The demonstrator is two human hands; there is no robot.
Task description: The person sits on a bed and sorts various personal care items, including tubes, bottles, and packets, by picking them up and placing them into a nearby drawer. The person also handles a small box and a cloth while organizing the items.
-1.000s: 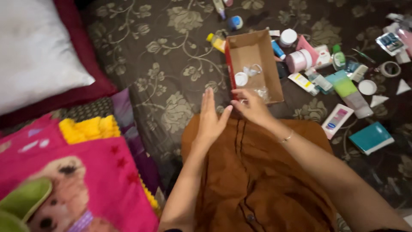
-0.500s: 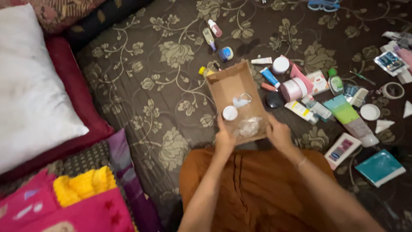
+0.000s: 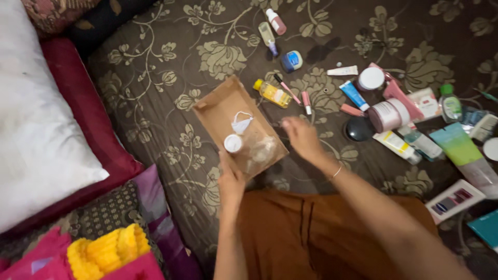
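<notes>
The left hand (image 3: 231,181) grips the near end of the cardboard box (image 3: 220,111), which lies on the floral bedspread (image 3: 155,78) with a small white jar (image 3: 233,143) and clear plastic inside. To its right, the right hand (image 3: 302,139) hovers empty, fingers loosely spread, towards a yellow bottle (image 3: 273,94) and pink tubes. Best to hold the box level while reaching, so the jar doesn't roll.

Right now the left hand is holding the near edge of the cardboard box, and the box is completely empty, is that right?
Not quite. The left hand does hold the near edge of the cardboard box, but the head view shows the box is not empty: a small white-lidded jar and clear plastic bags lie inside.
</notes>
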